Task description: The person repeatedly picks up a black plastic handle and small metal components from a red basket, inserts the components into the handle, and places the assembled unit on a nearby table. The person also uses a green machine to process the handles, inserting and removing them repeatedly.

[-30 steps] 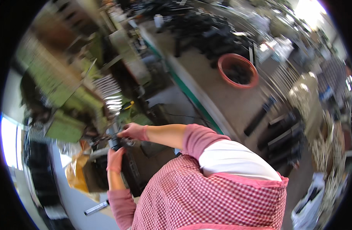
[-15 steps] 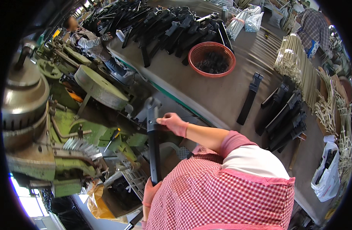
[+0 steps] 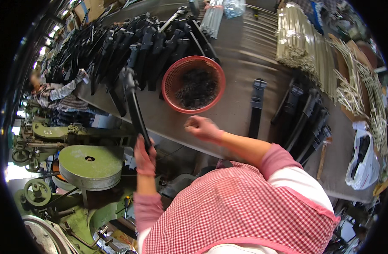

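Head view: black bar (image 3: 136, 111) in left grip (image 3: 145, 157)

The left grip wraps the near end of the bar — the rest slants away beyond it. The right grip (image 3: 205, 128) curls narrow — whether around anything, I cannot tell. Just beyond it, a red basket (image 3: 172, 80) sits on the bench (image 3: 234, 101).

Left edge: small patches of light (image 3: 42, 51) burn out white.
Grey metal tabletop (image 3: 234, 122): mid-bright, pale sheen streaking its far part.
Bundled silvery-white rods (image 3: 293, 34): strong glare on upper ends.
Round red plastic basket (image 3: 169, 80): black contents (image 3: 196, 89) sink into shadow.
Long black bar (image 3: 137, 111): upper end blurred.
Bare right hand (image 3: 205, 129): fingers softened by blur.
Outer rim: black fisheye border, straight edges bowed.
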The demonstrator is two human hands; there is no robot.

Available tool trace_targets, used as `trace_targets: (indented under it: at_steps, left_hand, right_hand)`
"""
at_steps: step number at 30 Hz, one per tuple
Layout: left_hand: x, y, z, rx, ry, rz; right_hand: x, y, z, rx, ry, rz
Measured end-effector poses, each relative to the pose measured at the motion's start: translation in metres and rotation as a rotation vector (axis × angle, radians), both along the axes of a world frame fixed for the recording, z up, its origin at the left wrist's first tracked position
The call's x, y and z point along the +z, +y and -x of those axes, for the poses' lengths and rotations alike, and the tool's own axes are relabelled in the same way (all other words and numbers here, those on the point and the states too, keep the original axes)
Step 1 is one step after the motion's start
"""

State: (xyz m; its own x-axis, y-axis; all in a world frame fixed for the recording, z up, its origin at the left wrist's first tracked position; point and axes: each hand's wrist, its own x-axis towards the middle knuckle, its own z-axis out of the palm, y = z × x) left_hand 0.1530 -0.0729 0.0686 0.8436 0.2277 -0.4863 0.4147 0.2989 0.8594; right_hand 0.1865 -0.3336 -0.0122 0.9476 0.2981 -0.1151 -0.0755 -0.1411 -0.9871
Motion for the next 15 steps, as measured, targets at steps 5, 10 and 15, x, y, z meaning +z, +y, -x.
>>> trace_targets:
  at_steps: [5,10,15]
  left_hand:
    - [0.009,0.076,-0.233,-0.135,-0.096,-0.252]
    - [-0.024,0.075,-0.413,-0.040,-0.434,-0.434]
    - [-0.124,-0.045,-0.353,-0.849,-0.795,-0.796]
  right_hand:
    - [-0.036,-0.062,-0.019,-0.312,-0.495,0.603]
    - [-0.037,-0.064,-0.063,-0.177,-0.555,0.914]
    - [-0.029,-0.036,-0.121,0.310,0.042,1.285]
